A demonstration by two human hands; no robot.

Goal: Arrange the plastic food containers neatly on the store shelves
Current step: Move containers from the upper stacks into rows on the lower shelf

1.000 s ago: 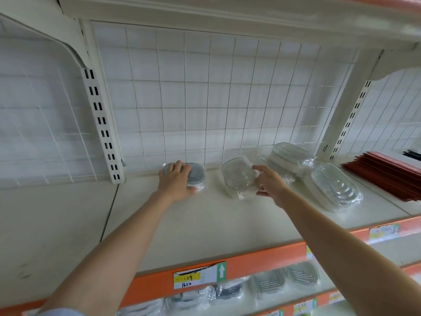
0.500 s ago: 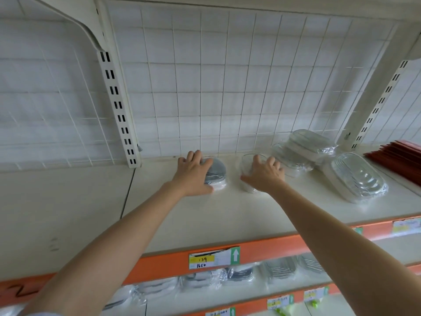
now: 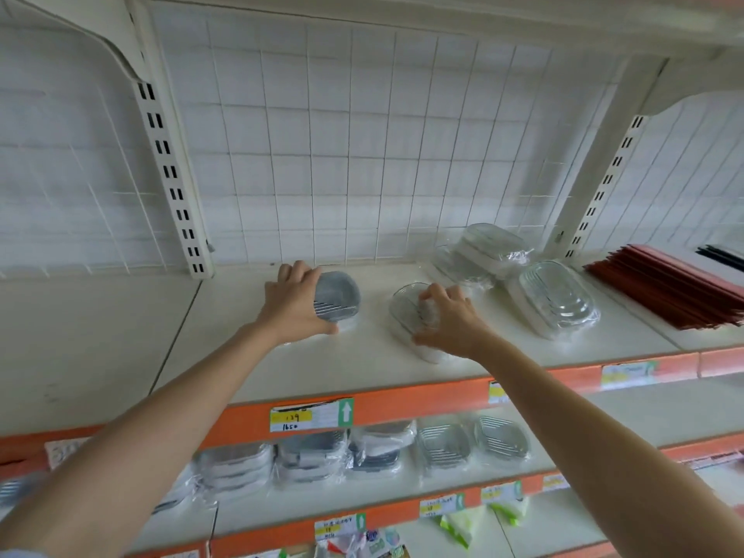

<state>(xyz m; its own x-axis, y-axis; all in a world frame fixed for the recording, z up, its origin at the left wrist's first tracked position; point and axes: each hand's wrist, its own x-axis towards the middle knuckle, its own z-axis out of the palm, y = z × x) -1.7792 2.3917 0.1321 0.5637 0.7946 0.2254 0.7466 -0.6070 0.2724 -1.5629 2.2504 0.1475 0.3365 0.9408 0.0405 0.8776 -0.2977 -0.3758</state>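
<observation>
A: Why both hands on the shelf [image 3: 402,368]?

B: The left hand [image 3: 292,312] curls round the grey container [image 3: 338,294]; the right hand [image 3: 447,324] grips the clear container [image 3: 404,306], probably to line them up side by side.

A: Anything in the way?

B: Right of that grip, wrapped containers [image 3: 557,300] sit askew, red folders [image 3: 676,287] beyond.

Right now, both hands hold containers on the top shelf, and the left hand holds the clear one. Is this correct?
Not quite. In the head view the left hand grips the grey container; the clear container is under the right hand. Both are on the top shelf.
</observation>
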